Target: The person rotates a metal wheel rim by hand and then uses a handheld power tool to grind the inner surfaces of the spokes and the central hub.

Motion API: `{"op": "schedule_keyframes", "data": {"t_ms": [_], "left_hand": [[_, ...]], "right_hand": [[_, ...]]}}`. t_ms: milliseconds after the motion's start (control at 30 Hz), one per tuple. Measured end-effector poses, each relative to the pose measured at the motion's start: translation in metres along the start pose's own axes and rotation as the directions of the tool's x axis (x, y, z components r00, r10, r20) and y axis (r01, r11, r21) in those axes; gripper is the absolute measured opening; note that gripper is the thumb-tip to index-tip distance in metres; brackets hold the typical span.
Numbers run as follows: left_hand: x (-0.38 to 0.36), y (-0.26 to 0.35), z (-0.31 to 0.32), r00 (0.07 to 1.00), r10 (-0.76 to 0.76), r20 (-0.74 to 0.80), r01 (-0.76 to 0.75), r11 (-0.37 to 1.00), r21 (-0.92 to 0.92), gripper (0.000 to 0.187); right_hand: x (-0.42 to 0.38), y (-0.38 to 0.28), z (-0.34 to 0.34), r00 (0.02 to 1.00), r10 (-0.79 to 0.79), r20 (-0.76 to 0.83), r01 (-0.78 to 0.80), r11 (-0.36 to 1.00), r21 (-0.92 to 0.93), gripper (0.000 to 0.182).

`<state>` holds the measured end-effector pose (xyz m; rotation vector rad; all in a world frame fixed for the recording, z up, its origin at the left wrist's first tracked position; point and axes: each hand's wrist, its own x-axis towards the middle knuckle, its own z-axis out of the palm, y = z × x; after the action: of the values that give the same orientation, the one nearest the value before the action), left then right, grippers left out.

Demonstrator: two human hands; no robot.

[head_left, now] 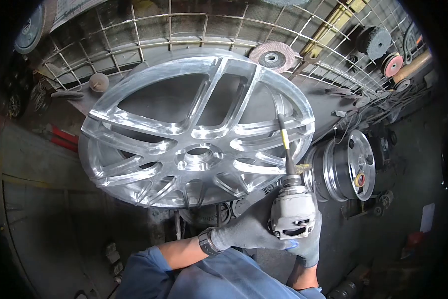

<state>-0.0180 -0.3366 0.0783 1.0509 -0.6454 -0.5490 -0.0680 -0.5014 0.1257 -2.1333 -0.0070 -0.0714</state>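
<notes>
A large bare-metal alloy wheel [184,130], with paired spokes and a round centre hole, lies face up in front of me. My left hand [246,225], in a grey glove with a black watch at the wrist, is closed around the left side of a white die grinder [293,212]. My right hand [311,245], gloved the same way, grips the grinder from the right and below; its fingers are mostly hidden. The grinder's long dark shaft [286,149], banded in yellow, points away from me, and its tip overlaps the spokes at the wheel's right side.
Behind the wheel runs a wire mesh [169,25]. A pink flap disc [272,57] leans there, with a dark grey abrasive wheel [375,42] farther right. Another shiny rim [341,167] stands on its side at the right. Cables [368,117] trail nearby.
</notes>
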Motion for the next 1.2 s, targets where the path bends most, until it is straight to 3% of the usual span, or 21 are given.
{"op": "schedule_keyframes", "data": {"t_ms": [133,333,400,533,600,700,833,933,1000,1133,1167,1200], "left_hand": [[-0.025,-0.001,-0.002,0.988,-0.143,-0.056,0.135,0.981,-0.136,0.109],[-0.046,-0.013,-0.002,0.972,-0.093,-0.215,0.052,0.980,-0.191,0.091],[-0.052,-0.014,-0.004,0.971,-0.107,-0.214,0.083,0.990,-0.115,0.100],[-0.051,-0.006,-0.003,0.973,-0.130,-0.188,0.101,0.983,-0.156,0.099],[-0.049,-0.002,0.000,0.970,-0.094,-0.223,0.088,0.995,-0.037,0.097],[-0.045,0.001,0.003,0.960,0.005,-0.278,0.015,0.997,0.070,0.089],[-0.036,-0.004,0.011,0.956,-0.105,-0.272,0.084,0.993,-0.088,0.090],[-0.021,-0.004,0.011,0.979,-0.112,-0.168,0.112,0.994,-0.012,0.098],[-0.008,-0.003,0.012,0.996,-0.022,-0.088,0.034,0.991,0.128,0.100],[0.014,0.011,0.014,1.000,0.015,-0.009,-0.013,0.986,0.164,0.102],[0.014,0.010,0.016,0.999,0.025,-0.023,-0.020,0.986,0.163,0.102],[0.013,0.009,0.016,0.999,0.025,-0.023,-0.021,0.986,0.163,0.102]], "right_hand": [[-0.001,0.001,0.014,0.997,-0.045,0.058,0.045,0.999,0.002,0.079],[0.004,-0.005,0.029,0.985,-0.104,0.137,0.118,0.988,-0.101,0.075],[0.006,-0.006,0.032,0.983,-0.110,0.146,0.110,0.994,0.006,0.073],[0.006,-0.004,0.030,0.975,-0.160,0.154,0.171,0.983,-0.063,0.071],[0.005,-0.001,0.028,0.976,-0.099,0.193,0.101,0.995,0.002,0.070],[0.004,0.009,0.027,0.975,-0.143,0.172,0.152,0.987,-0.042,0.071],[0.002,0.010,0.018,0.983,-0.105,0.151,0.105,0.994,0.004,0.074],[0.002,0.002,0.007,0.994,-0.071,0.088,0.064,0.995,0.077,0.076],[-0.002,0.010,-0.002,0.995,-0.094,0.014,0.094,0.995,0.017,0.077],[-0.003,0.007,-0.012,0.996,-0.051,-0.075,0.056,0.997,0.057,0.076],[0.000,0.009,-0.015,0.981,-0.183,-0.061,0.177,0.980,-0.095,0.076],[-0.001,0.009,-0.014,0.981,-0.184,-0.061,0.177,0.979,-0.096,0.076]]}}
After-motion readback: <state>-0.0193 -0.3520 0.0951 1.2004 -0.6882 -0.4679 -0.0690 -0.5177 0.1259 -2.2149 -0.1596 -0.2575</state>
